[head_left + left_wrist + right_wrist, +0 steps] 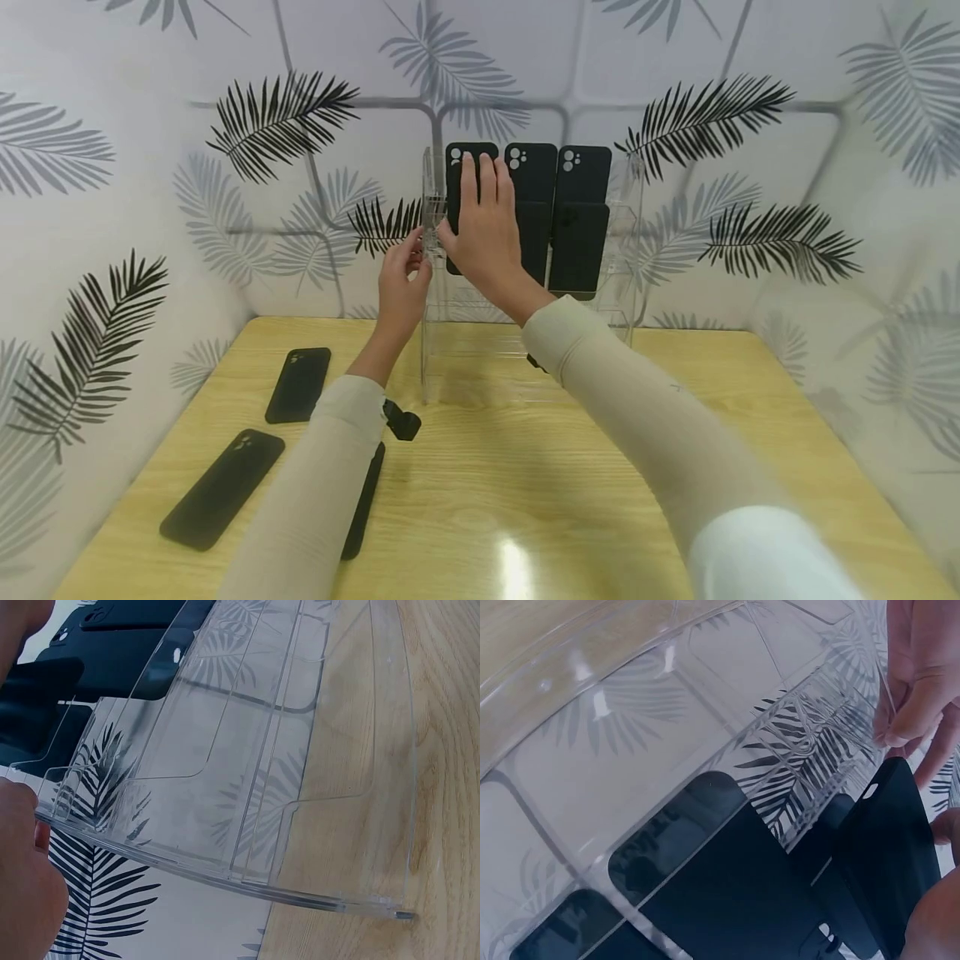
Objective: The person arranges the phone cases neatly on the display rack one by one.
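Observation:
A clear acrylic display rack [225,882] with stepped tiers stands at the back of the table. At its left side panel my left hand [402,283] pinches the edge between thumb and fingers. My right hand [486,225] holds a black phone case [889,847] at the rack's left end, fingers laid along the case and thumb at its left edge. In the right wrist view this case leans at an angle in front of another dark case. To its right, upright black cases [587,172] stand in the upper tiers, some overlapping lower ones [579,250].
On the left of the wooden table [480,500] lie a black phone case [298,385], a second one [222,489] nearer the front, and another [365,508] partly behind the left sleeve. A leaf-patterned wall covering [502,50] rises right behind the rack.

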Demonstrator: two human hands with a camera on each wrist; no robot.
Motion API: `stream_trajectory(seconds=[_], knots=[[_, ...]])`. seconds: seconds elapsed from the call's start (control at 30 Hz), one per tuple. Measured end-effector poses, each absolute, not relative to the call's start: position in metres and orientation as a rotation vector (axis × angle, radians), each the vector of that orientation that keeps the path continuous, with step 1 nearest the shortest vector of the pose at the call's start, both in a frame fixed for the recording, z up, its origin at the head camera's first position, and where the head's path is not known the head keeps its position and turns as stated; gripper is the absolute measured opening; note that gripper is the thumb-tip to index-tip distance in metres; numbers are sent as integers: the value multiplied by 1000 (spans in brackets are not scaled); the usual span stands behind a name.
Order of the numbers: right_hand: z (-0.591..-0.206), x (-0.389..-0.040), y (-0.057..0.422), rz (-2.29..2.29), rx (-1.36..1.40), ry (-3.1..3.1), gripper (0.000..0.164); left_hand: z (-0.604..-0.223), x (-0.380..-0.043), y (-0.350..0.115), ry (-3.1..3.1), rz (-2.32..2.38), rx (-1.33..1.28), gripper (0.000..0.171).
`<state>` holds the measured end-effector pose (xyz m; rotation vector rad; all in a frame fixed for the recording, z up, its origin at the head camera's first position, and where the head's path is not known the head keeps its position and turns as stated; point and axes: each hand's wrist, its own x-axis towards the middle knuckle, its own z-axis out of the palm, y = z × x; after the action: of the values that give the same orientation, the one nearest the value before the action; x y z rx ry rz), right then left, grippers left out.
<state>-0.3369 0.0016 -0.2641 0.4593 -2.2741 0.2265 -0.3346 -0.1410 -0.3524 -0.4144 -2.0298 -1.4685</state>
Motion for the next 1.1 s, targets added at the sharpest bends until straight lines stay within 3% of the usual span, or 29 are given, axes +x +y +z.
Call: stream_trajectory(seconds=[0.47, 1.1], knots=[[-264, -356, -12, 205, 396, -2247, 82, -353, -336, -142, -2015, -1473, -414, 46], [-294, -357, -23, 182, 435, -2306, 76, -355, -337, -142, -2022, -1461, -405, 46]])
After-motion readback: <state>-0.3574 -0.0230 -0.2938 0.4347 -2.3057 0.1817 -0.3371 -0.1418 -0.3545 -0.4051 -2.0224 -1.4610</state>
